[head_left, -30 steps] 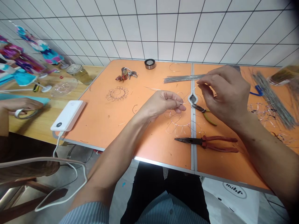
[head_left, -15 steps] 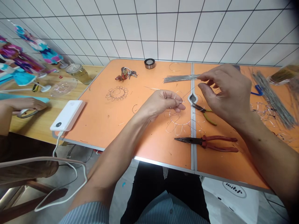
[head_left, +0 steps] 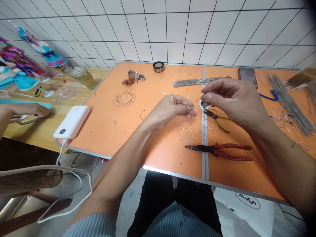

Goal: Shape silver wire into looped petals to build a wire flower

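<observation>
My left hand [head_left: 176, 107] is pinched on a thin silver wire ring with flower-like loops [head_left: 194, 131], which hangs from it above the orange table. Thumb and forefinger of my right hand [head_left: 232, 98] are closed on a fine wire strand, close to the right of my left fingertips. Where the strand joins the ring is too fine to make out. Small pliers with yellow-green handles [head_left: 221, 125] lie beneath my right hand. Nearer to me are long-nose pliers with red handles [head_left: 232, 148]. Behind the hands lies a bundle of straight wires [head_left: 190, 82].
A second looped wire ring [head_left: 123, 98], keys [head_left: 133, 77] and a tape roll [head_left: 158, 66] lie to the left and back. A phone [head_left: 247, 76] and more wires [head_left: 291, 105] lie right. Beside a white power bank [head_left: 72, 121], another person's hand [head_left: 37, 109] rests on the wooden table.
My right hand has come down and left, closer to my left hand, and its fingers have closed on the wire strand. The phone behind it now shows. My left hand stays nearly still.
</observation>
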{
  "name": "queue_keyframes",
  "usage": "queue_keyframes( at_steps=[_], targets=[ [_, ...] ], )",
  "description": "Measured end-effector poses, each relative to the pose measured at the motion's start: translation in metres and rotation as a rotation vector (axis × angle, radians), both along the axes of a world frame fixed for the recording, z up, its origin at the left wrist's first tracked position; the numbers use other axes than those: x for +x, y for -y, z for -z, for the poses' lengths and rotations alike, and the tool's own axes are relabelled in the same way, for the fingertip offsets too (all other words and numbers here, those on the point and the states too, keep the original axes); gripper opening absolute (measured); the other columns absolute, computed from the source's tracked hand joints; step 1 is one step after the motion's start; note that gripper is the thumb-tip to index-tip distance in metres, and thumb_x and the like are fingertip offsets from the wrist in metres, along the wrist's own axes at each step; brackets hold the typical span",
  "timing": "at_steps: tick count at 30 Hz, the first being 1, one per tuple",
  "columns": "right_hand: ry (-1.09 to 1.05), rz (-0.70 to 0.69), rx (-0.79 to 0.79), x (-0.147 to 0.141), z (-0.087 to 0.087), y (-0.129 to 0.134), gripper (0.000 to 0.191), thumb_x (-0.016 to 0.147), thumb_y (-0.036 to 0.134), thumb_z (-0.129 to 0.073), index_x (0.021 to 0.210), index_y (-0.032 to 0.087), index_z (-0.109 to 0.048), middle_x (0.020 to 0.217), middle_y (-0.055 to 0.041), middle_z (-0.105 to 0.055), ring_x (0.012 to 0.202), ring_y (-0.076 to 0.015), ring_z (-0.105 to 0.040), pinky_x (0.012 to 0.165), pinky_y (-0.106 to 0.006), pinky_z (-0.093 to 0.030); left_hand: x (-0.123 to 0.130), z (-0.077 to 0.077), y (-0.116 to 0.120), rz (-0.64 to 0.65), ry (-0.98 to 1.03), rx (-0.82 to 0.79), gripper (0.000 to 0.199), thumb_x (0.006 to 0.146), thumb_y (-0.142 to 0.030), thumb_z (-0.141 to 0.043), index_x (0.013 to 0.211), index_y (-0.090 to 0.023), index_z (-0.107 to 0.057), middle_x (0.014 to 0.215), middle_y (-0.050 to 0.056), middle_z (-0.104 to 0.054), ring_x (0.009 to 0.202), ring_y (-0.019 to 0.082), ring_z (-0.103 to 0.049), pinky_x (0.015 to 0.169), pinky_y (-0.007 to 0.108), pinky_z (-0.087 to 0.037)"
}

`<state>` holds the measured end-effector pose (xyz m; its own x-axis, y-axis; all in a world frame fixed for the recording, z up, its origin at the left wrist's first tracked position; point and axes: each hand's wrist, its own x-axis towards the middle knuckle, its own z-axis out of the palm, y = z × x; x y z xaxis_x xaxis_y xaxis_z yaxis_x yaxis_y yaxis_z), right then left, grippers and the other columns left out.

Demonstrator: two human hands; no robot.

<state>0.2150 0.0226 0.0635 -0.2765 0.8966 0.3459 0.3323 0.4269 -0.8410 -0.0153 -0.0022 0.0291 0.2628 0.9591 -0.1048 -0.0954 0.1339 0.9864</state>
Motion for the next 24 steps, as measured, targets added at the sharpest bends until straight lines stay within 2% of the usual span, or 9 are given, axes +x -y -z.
queue_keyframes(
  at_steps=[2,5,8,12,15,20,24],
  targets=[
    [0.018,-0.017,0.01,-0.0006,0.0005,0.0011,0.01,0.089,0.031,-0.096,0.095,0.033,-0.089,0.089,0.0002,-0.082,0.078,-0.0237,-0.074,0.075,-0.044,-0.065,0.0004,-0.0009,0.0002,-0.003,-0.002,-0.006,0.003,0.089,-0.012,-0.08,0.086,-0.014,-0.081,0.086,0.009,-0.087,0.077,0.015,-0.079,0.088,0.032,-0.062],
    [0.034,-0.071,0.023,-0.0013,0.0015,0.0017,0.01,0.091,0.039,-0.096,0.092,0.032,-0.088,0.089,-0.0006,-0.082,0.081,-0.0246,-0.075,0.075,-0.043,-0.065,0.0007,-0.0013,0.0001,0.001,-0.007,-0.011,0.003,0.088,-0.012,-0.08,0.087,-0.014,-0.081,0.087,0.009,-0.087,0.076,0.015,-0.079,0.089,0.033,-0.062],
    [0.053,-0.096,0.017,-0.0015,0.0021,0.0017,0.022,0.096,0.05,-0.095,0.088,0.031,-0.086,0.086,-0.0027,-0.081,0.081,-0.0259,-0.076,0.074,-0.043,-0.065,0.0007,0.0005,-0.0001,0.01,-0.004,0.0,0.002,0.088,-0.013,-0.08,0.089,-0.014,-0.081,0.087,0.008,-0.087,0.076,0.015,-0.078,0.089,0.033,-0.061],
    [0.036,-0.053,0.122,-0.0011,0.0026,0.0009,0.026,0.098,0.054,-0.093,0.089,0.032,-0.082,0.084,-0.0027,-0.08,0.075,-0.0265,-0.078,0.069,-0.044,-0.064,0.0002,0.0039,-0.0003,-0.003,-0.003,0.023,0.012,0.086,-0.019,-0.087,0.097,-0.017,-0.082,0.091,0.007,-0.088,0.091,0.019,-0.083,0.099,0.037,-0.059],
    [0.057,-0.022,0.153,-0.0006,0.0019,0.001,0.025,0.103,0.054,-0.088,0.091,0.032,-0.08,0.088,-0.0033,-0.083,0.076,-0.0266,-0.08,0.072,-0.046,-0.067,-0.0002,0.0053,-0.0007,-0.012,-0.028,0.04,0.014,0.087,-0.025,-0.088,0.098,-0.019,-0.082,0.094,0.007,-0.089,0.101,0.021,-0.084,0.102,0.038,-0.056],
    [0.068,-0.022,0.167,-0.0008,0.0017,0.0019,0.03,0.104,0.059,-0.086,0.093,0.032,-0.079,0.088,-0.0036,-0.084,0.077,-0.0263,-0.08,0.074,-0.048,-0.07,0.0001,0.0047,-0.0008,-0.021,-0.076,0.081,0.009,0.09,-0.027,-0.086,0.092,-0.019,-0.083,0.089,0.006,-0.087,0.092,0.018,-0.079,0.095,0.035,-0.055],
    [0.088,-0.027,0.196,-0.0017,0.0024,0.0046,0.022,0.106,0.051,-0.084,0.094,0.033,-0.079,0.088,-0.0023,-0.084,0.078,-0.0266,-0.08,0.073,-0.047,-0.07,0.0014,0.003,0.0012,-0.032,-0.099,0.096,0.011,0.091,-0.03,-0.086,0.093,-0.019,-0.084,0.083,0.005,-0.085,0.085,0.018,-0.076,0.091,0.035,-0.054]
  ],
)
